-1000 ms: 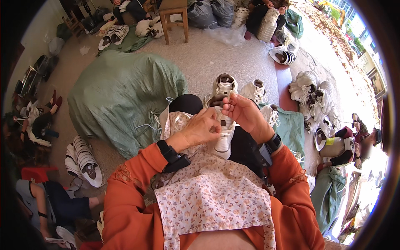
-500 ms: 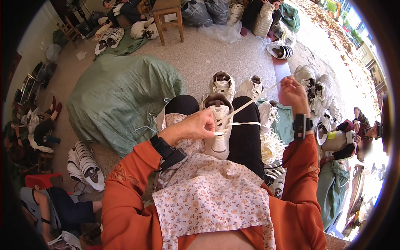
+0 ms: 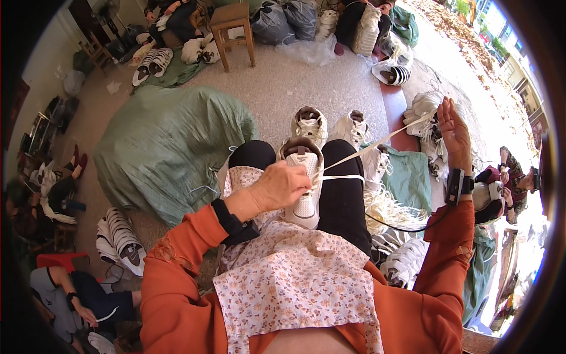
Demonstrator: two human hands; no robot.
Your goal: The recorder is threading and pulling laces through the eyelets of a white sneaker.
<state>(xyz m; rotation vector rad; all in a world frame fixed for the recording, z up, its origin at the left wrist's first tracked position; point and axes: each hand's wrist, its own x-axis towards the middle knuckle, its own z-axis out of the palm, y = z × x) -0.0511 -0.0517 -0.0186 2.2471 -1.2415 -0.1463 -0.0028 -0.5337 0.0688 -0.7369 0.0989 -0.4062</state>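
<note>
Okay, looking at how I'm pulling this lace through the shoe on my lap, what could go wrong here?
The white flat lace is stretched taut to your raised right hand; a harder pull might tug it out of the eyelets. The white sneaker lies only between your knees, pinned by your left hand, so it could slip.

Matt white sneaker (image 3: 305, 187) with flat woven lace (image 3: 377, 141); beyond it, wrinkled green cloth sack (image 3: 171, 147), speckled rough floor (image 3: 306, 82).
</note>
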